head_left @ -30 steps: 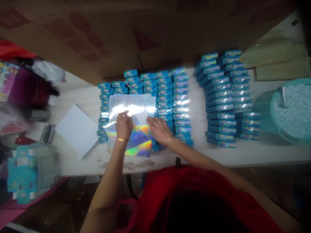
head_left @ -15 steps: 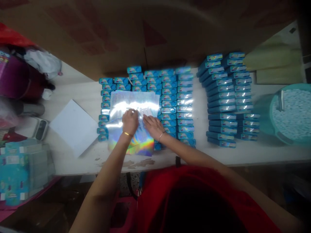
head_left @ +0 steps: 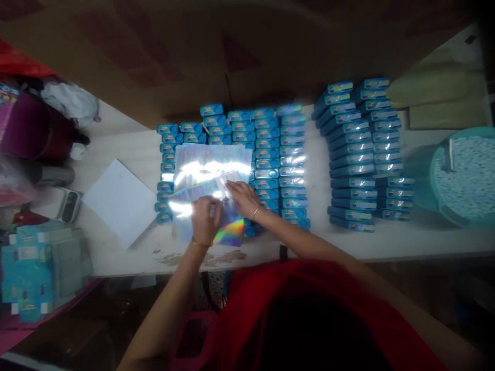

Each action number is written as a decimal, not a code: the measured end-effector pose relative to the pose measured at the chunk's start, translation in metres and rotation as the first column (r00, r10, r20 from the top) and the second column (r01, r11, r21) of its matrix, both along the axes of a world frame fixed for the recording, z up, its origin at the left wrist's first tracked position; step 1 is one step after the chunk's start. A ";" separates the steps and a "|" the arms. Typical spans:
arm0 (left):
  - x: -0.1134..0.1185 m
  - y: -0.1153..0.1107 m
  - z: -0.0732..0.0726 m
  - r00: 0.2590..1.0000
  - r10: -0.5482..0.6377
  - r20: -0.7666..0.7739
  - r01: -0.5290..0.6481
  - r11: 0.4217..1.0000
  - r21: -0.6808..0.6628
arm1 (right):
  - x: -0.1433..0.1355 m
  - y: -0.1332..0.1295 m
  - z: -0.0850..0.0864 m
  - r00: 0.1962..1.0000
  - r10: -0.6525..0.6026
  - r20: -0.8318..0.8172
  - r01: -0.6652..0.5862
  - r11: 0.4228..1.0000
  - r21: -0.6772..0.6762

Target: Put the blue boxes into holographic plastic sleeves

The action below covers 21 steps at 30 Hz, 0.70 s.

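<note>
Shiny holographic sheets [head_left: 211,162] lie over rows of small blue boxes [head_left: 266,153] on the white table. My left hand [head_left: 207,216] is over the lower middle of the sheets, its fingers curled together; what they pinch, if anything, is too small to make out. My right hand [head_left: 243,200] rests on the right part of the sheets, palm down, with its fingers stretched toward the middle. The fingertips of the two hands are close together but apart. Glare hides part of the sheet surface near them.
A white square sheet [head_left: 120,203] lies on the left of the table [head_left: 170,265]. Farther left are a scale [head_left: 64,204] and flat blue cartons [head_left: 33,273]. More blue boxes [head_left: 351,149] stand right, beside a teal tub [head_left: 436,180]. Cardboard [head_left: 154,56] rises behind.
My left hand has moved down toward the table's front edge, over the sheets. My right hand has stayed nearly in place. The view has shifted slightly.
</note>
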<state>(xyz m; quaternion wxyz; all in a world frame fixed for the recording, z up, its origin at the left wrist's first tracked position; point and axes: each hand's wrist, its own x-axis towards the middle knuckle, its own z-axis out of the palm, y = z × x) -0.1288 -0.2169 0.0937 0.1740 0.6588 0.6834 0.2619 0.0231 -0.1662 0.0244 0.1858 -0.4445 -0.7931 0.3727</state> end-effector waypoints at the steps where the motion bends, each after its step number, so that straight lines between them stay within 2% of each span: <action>1: 0.008 -0.007 0.011 0.984 0.122 0.127 -0.127 0.991 0.030 | 0.003 0.001 0.007 0.994 -0.061 -0.087 0.057 0.997 -0.047; 3: 0.026 -0.017 0.031 0.856 0.319 0.406 -0.341 0.940 -0.018 | 0.013 -0.003 0.022 0.938 -0.220 -0.267 0.168 0.964 -0.205; 5: 0.044 -0.022 0.043 0.664 0.433 0.610 -0.434 0.887 -0.158 | 0.026 -0.015 0.039 0.853 -0.353 -0.384 0.179 0.890 -0.419; 7: 0.061 -0.023 0.044 0.504 0.500 0.704 -0.430 0.853 -0.297 | 0.043 -0.032 0.052 0.789 -0.444 -0.425 0.139 0.803 -0.580; 8: 0.069 -0.025 0.041 0.454 0.523 0.721 -0.409 0.841 -0.353 | 0.053 -0.042 0.057 0.765 -0.489 -0.420 0.145 0.766 -0.627; 10: 0.085 -0.029 0.028 0.411 0.556 0.723 -0.335 0.829 -0.448 | 0.076 -0.060 0.063 0.729 -0.573 -0.375 0.219 0.714 -0.665; 12: 0.105 -0.035 0.011 0.431 0.563 0.705 -0.248 0.825 -0.507 | 0.105 -0.074 0.066 0.715 -0.635 -0.292 0.336 0.678 -0.653; 14: 0.127 -0.042 -0.007 0.503 0.524 0.687 -0.173 0.840 -0.514 | 0.135 -0.084 0.064 0.723 -0.662 -0.199 0.445 0.666 -0.599; 18: 0.172 -0.046 -0.029 0.710 0.307 0.634 -0.076 0.928 -0.364 | 0.186 -0.092 0.050 0.729 -0.681 -0.071 0.587 0.676 -0.445; 21: 0.195 -0.042 -0.035 0.857 0.214 0.468 -0.093 0.959 -0.268 | 0.207 -0.092 0.034 0.744 -0.668 -0.012 0.628 0.705 -0.331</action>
